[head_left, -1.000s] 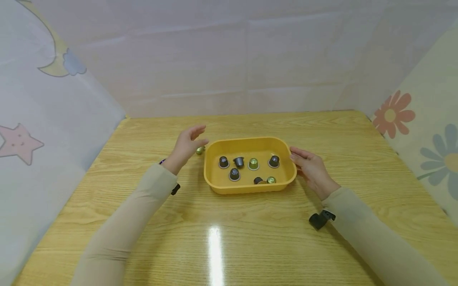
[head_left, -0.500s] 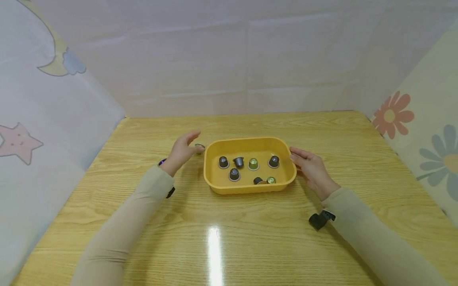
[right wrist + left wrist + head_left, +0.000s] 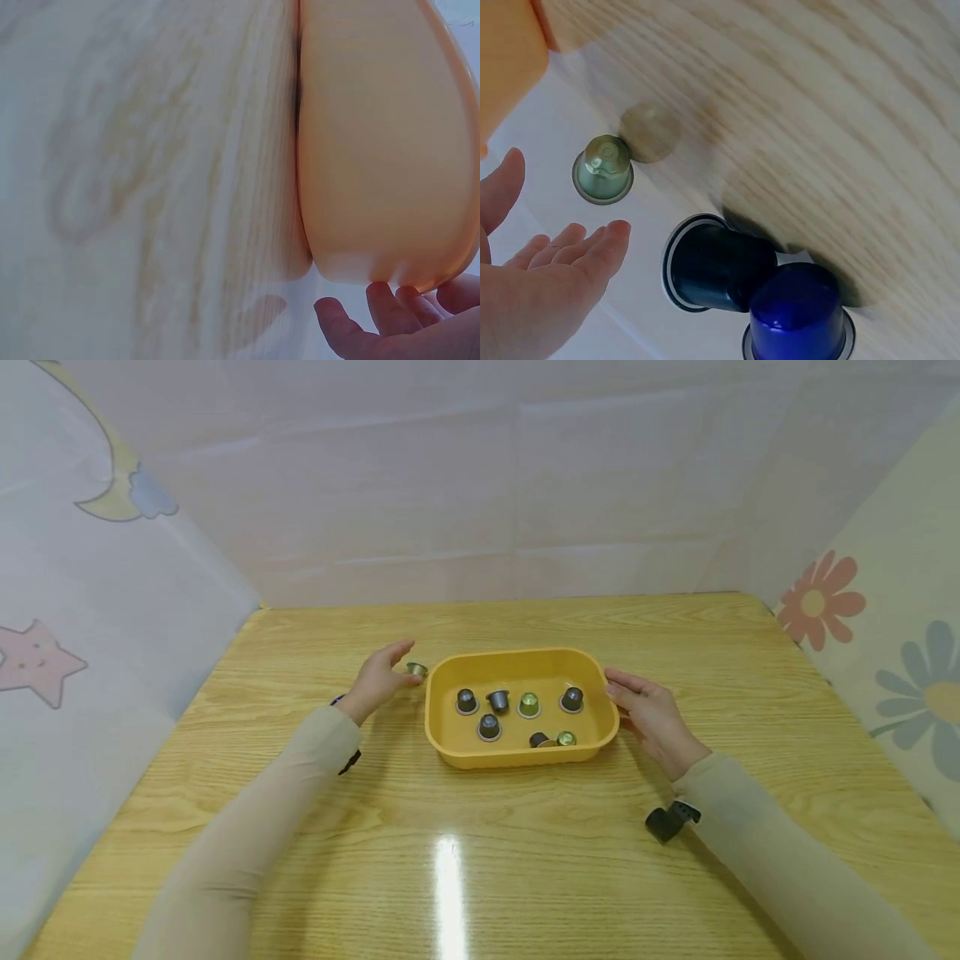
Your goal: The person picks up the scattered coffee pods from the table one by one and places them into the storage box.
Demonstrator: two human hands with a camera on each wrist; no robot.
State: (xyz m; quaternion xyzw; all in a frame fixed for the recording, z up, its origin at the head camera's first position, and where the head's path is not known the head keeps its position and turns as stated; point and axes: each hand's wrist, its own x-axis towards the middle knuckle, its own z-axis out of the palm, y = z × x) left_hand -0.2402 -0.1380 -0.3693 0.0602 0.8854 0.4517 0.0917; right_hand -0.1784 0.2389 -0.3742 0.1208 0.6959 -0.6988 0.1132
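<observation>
Just right of my left hand (image 3: 378, 683) is a small green-gold coffee capsule (image 3: 416, 671), outside the tray's left end. In the head view the thumb tip reaches this capsule, and the fingers stay extended above it. The left wrist view shows the green capsule (image 3: 606, 169) beyond the spread thumb and fingers. My right hand (image 3: 656, 718) holds the right end of a yellow tray (image 3: 517, 758), thumb at the rim and fingertips against the outer wall (image 3: 375, 187). Several dark and green capsules (image 3: 528, 704) are inside, some upright, some on their sides.
A dark capsule (image 3: 720, 266) and a blue one (image 3: 795, 311) sit close together beside my left hand; in the head view a bit of the blue capsule (image 3: 337, 699) shows behind the wrist. The wooden table (image 3: 525, 877) ends at a pale cloth wall (image 3: 480, 485).
My left hand has drawn back left and slightly lower, its fingers closer to the green capsule. That capsule has shifted slightly and shows its rim uppermost now. The right hand and tray stay in place.
</observation>
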